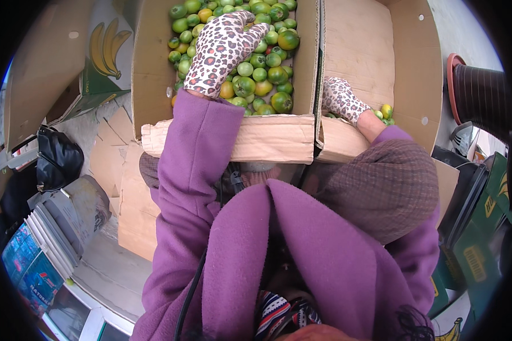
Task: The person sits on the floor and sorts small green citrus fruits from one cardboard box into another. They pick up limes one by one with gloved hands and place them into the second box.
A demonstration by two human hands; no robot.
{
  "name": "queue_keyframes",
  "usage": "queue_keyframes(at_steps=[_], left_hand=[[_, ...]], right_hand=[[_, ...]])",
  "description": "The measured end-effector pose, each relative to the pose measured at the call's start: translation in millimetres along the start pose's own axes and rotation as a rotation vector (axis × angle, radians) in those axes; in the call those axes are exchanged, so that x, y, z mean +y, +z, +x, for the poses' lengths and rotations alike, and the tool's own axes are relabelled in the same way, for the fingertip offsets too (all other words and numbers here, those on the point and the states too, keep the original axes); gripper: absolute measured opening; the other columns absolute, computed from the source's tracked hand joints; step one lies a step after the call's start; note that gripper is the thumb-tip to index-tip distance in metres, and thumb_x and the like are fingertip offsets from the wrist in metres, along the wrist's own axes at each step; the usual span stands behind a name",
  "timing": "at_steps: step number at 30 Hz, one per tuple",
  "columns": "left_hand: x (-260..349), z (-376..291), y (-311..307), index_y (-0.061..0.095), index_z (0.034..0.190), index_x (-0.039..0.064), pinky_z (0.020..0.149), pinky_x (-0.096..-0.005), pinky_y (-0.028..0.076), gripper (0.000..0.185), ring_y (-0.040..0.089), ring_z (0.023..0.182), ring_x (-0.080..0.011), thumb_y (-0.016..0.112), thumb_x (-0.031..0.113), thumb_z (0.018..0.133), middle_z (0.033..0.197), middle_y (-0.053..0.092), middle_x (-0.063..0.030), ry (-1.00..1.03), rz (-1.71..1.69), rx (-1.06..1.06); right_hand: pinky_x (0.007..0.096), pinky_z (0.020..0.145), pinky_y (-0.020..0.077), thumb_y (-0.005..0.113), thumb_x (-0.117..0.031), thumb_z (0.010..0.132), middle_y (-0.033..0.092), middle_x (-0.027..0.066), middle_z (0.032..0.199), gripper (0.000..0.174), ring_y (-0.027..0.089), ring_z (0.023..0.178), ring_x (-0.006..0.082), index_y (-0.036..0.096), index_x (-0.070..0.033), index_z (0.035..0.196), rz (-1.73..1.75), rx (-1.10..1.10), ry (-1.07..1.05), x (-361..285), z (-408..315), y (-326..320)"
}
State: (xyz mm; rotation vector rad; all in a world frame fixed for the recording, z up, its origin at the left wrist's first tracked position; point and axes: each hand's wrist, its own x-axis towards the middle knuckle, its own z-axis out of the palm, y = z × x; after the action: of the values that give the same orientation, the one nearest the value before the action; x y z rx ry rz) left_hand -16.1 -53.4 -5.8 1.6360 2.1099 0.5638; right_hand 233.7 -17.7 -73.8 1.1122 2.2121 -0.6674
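Observation:
Many green tomatoes (244, 86), some turning yellow or orange, lie in a cardboard box (305, 55) at the top centre. Over them rests my left hand (226, 49) in a leopard-print glove, its thumb and a finger pointing to the right; its palm side is hidden, so a hold on a tomato cannot be told. My right hand (343, 98), gloved alike, reaches down into the near left corner of a second cardboard box (414, 72). Its fingers are hidden by the box wall and the hand itself. A few small tomatoes (386, 111) lie beside that wrist.
The two boxes stand side by side, with folded cardboard flaps (273, 138) along their near edge. A banana box (106, 55) and a black bag (59, 157) are at the left. A brown pot (480, 93) and green cartons (473, 260) are at the right.

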Motion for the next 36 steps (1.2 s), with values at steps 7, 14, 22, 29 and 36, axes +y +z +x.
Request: queue_keyframes(at_steps=[7, 14, 22, 29, 36], left_hand=[[-3.3, 5.4, 15.7, 0.065, 0.124, 0.006, 0.095, -0.0384, 0.052, 0.047, 0.066, 0.11, -0.0273, 0.072, 0.036, 0.088, 0.116, 0.069, -0.0157, 0.059, 0.002, -0.069], [29.4, -1.0, -20.7, 0.062, 0.123, -0.005, 0.082, -0.03, 0.055, 0.042, 0.066, 0.094, -0.0187, 0.068, 0.023, 0.093, 0.113, 0.068, -0.0138, 0.081, -0.76, -0.383], [56.4, -18.9, -8.7, 0.049, 0.138, -0.004, 0.107, -0.0344, 0.042, 0.066, 0.053, 0.123, -0.0225, 0.077, 0.019, 0.083, 0.128, 0.06, -0.0132, 0.05, -1.228, -0.557], [2.3, -12.1, 6.0, 0.062, 0.128, 0.008, 0.095, -0.0373, 0.052, 0.051, 0.065, 0.11, -0.0253, 0.077, 0.028, 0.084, 0.119, 0.068, -0.0145, 0.267, -0.23, -0.27], [-0.1, -10.7, 29.1, 0.057, 0.135, 0.008, 0.103, -0.0417, 0.046, 0.059, 0.059, 0.119, -0.0321, 0.069, 0.041, 0.088, 0.126, 0.064, -0.0169, 0.222, 0.214, -0.436]], right_hand=[[0.0404, 0.089, 0.0534, 0.078, -0.036, 0.077, 0.072, 0.0131, 0.103, 0.049, 0.069, 0.097, 0.0298, 0.067, -0.008, 0.117, -0.044, 0.081, 0.023, 10.2, 9.4, -8.3], [0.0291, 0.083, 0.0578, 0.082, -0.024, 0.08, 0.074, 0.01, 0.103, 0.049, 0.071, 0.09, 0.0151, 0.066, -0.008, 0.124, 0.544, 1.149, -0.063, 19.5, -39.1, -65.9], [0.0322, 0.084, 0.0576, 0.079, -0.017, 0.083, 0.072, 0.008, 0.113, 0.05, 0.071, 0.095, 0.019, 0.063, -0.01, 0.13, 0.198, 1.089, -0.631, -18.5, -45.7, -59.0], [0.0343, 0.098, 0.0516, 0.072, -0.003, 0.085, 0.065, 0.015, 0.122, 0.046, 0.061, 0.116, 0.0245, 0.06, -0.003, 0.129, 0.9, 0.921, -0.07, 39.5, -61.7, -86.9], [0.039, 0.1, 0.0482, 0.066, -0.032, 0.09, 0.069, 0.0095, 0.118, 0.044, 0.064, 0.111, 0.026, 0.063, -0.012, 0.129, 0.153, 0.408, 0.404, 145.3, -56.1, -21.3]])
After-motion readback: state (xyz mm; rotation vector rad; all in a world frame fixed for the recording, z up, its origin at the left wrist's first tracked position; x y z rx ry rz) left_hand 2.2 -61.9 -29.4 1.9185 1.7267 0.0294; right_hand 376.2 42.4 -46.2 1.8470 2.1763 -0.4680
